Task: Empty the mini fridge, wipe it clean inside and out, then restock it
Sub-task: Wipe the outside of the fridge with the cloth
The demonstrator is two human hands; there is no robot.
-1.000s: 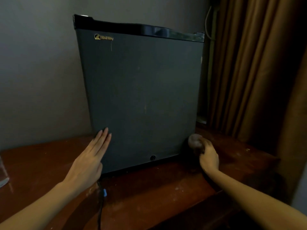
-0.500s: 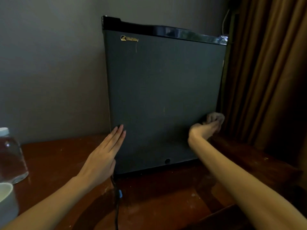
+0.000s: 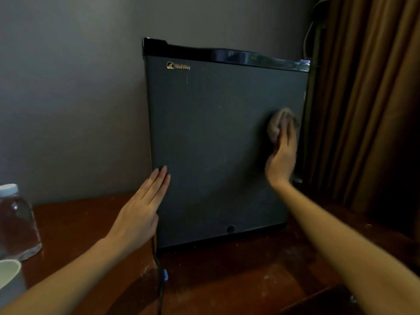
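A dark grey mini fridge (image 3: 213, 142) with its door closed stands on a reddish wooden table (image 3: 250, 276). My left hand (image 3: 141, 210) lies flat with straight fingers against the door's lower left edge. My right hand (image 3: 283, 155) presses a crumpled brownish cloth (image 3: 276, 126) against the door near its right edge, about mid-height, fingers extended over the cloth.
A clear water bottle (image 3: 16, 221) with a pale cap and a white cup (image 3: 9, 276) stand at the table's left. A black cable (image 3: 160, 283) runs down from the fridge's lower left corner. Brown curtains (image 3: 368, 110) hang close on the right; a grey wall is behind.
My right hand has carried the cloth from the table by the fridge's lower right corner up onto the door's right side. The left hand has stayed flat on the door.
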